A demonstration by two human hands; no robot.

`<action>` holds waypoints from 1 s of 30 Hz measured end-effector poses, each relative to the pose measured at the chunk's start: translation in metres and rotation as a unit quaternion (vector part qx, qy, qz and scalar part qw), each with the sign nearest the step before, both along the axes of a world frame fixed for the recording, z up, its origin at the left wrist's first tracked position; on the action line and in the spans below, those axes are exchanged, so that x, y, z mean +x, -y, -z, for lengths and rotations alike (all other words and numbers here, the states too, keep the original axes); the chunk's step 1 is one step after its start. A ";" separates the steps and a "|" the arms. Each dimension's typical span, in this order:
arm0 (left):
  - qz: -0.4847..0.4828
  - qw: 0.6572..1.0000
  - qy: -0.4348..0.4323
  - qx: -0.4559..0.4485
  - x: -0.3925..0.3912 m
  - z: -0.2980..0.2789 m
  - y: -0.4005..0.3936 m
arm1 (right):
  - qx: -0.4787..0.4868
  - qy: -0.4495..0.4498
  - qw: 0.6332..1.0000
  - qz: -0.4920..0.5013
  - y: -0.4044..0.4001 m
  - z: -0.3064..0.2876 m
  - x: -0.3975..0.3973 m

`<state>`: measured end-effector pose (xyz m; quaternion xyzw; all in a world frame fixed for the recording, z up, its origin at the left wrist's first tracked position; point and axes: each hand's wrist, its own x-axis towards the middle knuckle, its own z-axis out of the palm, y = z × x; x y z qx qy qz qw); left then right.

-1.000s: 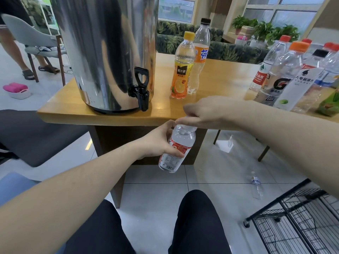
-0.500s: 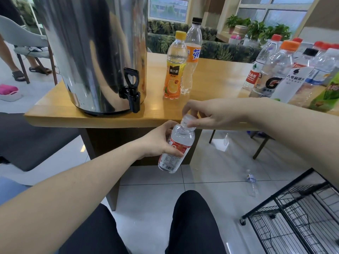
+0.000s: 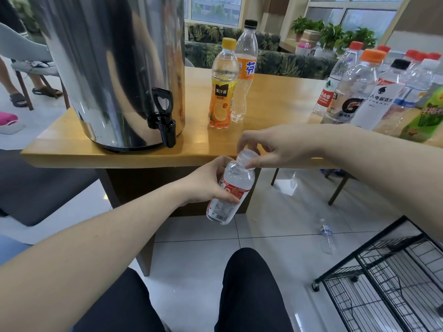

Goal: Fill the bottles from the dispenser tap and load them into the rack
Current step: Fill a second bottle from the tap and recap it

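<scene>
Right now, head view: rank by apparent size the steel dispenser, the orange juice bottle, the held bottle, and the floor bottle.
1. steel dispenser, by far largest.
2. orange juice bottle and held bottle: look alike; the held one is nearer the camera, so unranked.
3. floor bottle, smallest, but farthest.

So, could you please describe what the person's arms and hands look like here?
Both forearms are bare, with no sleeves in view. The left hand and right hand wear no gloves, and no rings, watch or bracelet show. Dark trousers cover the knees below.
</scene>
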<state>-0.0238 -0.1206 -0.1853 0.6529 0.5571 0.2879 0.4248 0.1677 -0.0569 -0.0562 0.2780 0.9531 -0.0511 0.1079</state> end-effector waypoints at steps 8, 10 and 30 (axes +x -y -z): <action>0.014 1.000 0.004 0.001 0.008 0.003 0.001 | 0.187 0.060 0.980 0.016 0.006 0.014 -0.013; 0.017 1.000 0.004 -0.001 0.009 0.002 0.000 | 0.248 0.051 0.967 0.015 0.000 0.018 -0.011; -0.005 0.997 0.079 0.009 0.023 -0.021 -0.009 | 0.288 -0.100 0.948 -0.094 -0.008 0.009 0.015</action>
